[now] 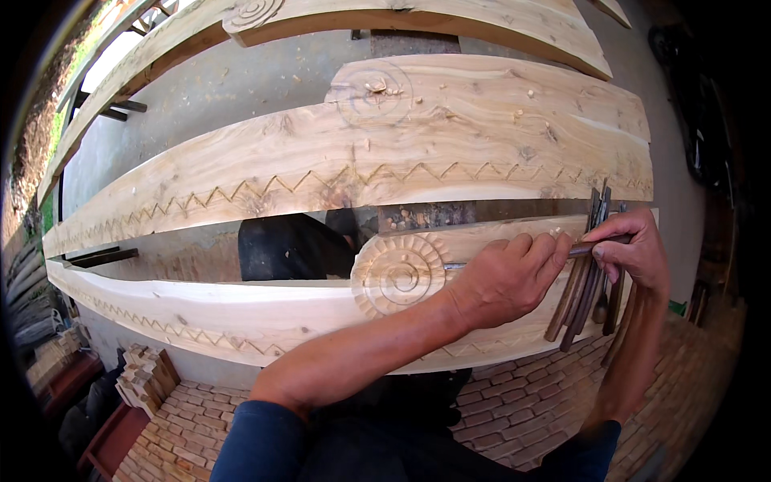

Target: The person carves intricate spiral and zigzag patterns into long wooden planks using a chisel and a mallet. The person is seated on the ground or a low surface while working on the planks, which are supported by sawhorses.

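Both my hands are closed on one carving chisel (454, 266). My left hand (514, 279) wraps round its shaft, hiding most of it. Farther right, my right hand (638, 245) grips the handle end between thumb and fingers. The narrow metal blade points left and meets the right rim of a carved spiral rosette (401, 277) with a notched border. That rosette is part of the near wooden board (241, 299), which also has a zigzag line cut along it. Under and beside my right hand, several other chisels (574, 301) lie in a bunch across the board.
Beyond lies a second long board (498, 112) with a zigzag groove, a pencilled circle and wood chips. A third board (442, 24) is at the far side. Dark cloth (293, 247) shows in the gap. Wooden blocks (148, 377) stand at lower left by the brick floor (193, 430).
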### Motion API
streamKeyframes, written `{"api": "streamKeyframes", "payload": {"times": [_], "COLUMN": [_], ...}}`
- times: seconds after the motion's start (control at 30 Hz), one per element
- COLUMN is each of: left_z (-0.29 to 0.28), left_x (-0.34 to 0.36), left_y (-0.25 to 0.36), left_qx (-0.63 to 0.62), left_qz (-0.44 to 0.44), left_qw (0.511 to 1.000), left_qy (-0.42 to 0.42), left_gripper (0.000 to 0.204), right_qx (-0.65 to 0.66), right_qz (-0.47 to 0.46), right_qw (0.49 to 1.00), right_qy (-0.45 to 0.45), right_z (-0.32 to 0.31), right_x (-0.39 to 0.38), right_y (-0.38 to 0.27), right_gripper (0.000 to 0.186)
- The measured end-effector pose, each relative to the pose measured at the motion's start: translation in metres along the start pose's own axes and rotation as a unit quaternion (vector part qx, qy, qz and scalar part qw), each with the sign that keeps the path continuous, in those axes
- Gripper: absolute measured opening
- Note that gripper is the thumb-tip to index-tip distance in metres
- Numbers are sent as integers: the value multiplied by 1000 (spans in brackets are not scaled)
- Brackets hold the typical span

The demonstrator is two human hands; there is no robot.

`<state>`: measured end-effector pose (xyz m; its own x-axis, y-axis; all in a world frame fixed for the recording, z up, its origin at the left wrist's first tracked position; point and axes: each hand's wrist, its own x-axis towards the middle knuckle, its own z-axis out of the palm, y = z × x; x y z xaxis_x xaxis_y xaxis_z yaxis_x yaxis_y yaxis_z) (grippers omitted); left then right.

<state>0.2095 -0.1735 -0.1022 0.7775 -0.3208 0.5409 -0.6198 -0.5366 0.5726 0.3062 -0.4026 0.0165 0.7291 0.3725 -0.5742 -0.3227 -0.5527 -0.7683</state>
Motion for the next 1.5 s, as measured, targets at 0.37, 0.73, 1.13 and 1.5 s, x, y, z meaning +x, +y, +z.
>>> {"api": "streamKeyframes", "payload": {"times": [0.37, 0.73, 1.13, 1.5], "left_z": [0, -2, -4, 4], "left_x": [-3, -2, -1, 0], "left_y": [4, 6, 4, 6], "left_qx": [13, 31, -20, 83], "left_qz": [14, 13, -22, -50], "left_qw": [999, 999, 999, 995], "left_qy": [-34, -30, -26, -34], "left_gripper": [59, 59, 56, 42], "right_qx": [1, -3, -42, -10], "right_qz": [1, 4, 8, 41], "right_qw": [1000, 1000, 999, 999], "right_qy": [8, 2, 1, -22], "right_z": [3, 3, 7, 9], "right_x": [-8, -6, -1, 17], "right_y": [-1, -7, -26, -5], "right_gripper": [14, 14, 13, 13]}}
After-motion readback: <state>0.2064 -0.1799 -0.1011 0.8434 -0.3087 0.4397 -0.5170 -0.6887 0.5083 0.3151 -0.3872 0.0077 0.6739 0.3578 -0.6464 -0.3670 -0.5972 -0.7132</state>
